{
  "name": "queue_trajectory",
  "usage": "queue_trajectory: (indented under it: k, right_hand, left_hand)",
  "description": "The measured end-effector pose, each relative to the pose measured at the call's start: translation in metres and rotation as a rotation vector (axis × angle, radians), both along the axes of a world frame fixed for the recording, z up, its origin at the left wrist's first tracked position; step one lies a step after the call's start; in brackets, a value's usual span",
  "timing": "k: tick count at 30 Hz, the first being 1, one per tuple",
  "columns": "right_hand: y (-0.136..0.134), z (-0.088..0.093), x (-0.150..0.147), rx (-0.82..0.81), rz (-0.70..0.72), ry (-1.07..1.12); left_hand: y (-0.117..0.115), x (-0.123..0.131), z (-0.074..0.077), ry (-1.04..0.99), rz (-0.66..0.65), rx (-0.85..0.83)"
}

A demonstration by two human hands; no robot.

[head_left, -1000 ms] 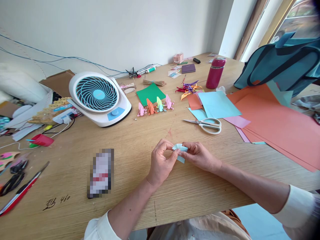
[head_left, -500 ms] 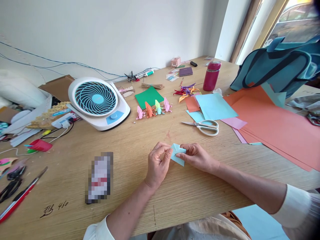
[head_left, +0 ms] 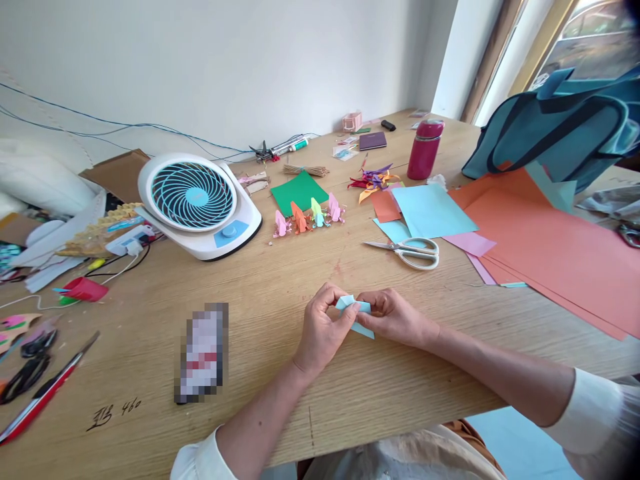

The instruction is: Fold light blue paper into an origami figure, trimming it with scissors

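Observation:
A small light-blue folded paper (head_left: 364,329) is held between both hands above the wooden table (head_left: 250,280). My left hand (head_left: 323,327) pinches its left side, thumb laid across the front. From the right, my right hand (head_left: 397,317) grips the other edge between thumb and bent fingers. The fingers cover part of the paper, so its full shape is hidden. White-handled scissors (head_left: 423,254) lie beyond my right hand. Several folded paper figures (head_left: 300,219) in pink, orange and green stand in a row farther back, in front of a green paper sheet (head_left: 299,192).
Light-blue paper (head_left: 435,210) and large orange sheets (head_left: 565,260) spread at the right, near a teal bag (head_left: 550,140). A magenta flask (head_left: 425,150) stands at the back. A white fan (head_left: 200,207) sits left. A red-handled knife (head_left: 47,393) and a pixelated object (head_left: 203,353) lie front left.
My left thumb has moved right across the light-blue paper, and the paper is now bent, with its flap folded over. My right hand keeps its hold.

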State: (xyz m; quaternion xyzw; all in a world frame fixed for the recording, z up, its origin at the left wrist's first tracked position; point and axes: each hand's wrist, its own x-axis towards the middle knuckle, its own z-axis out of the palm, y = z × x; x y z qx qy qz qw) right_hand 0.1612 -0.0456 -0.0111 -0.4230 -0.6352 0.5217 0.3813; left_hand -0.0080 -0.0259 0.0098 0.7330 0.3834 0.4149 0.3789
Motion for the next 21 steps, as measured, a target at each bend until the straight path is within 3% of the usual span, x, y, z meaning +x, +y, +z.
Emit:
queue_trajectory:
  k: [16,21]
  right_hand:
    - [-0.0058,0.0046,-0.0021,-0.015,0.05,-0.058]
    - [-0.004,0.0022,-0.0014,-0.062,0.064,0.012]
  left_hand:
    - [-0.0016,-0.0006,0.004,-0.121,0.007,-0.196]
    - [-0.0003,-0.0037,0.0103,-0.09,-0.015,-0.123]
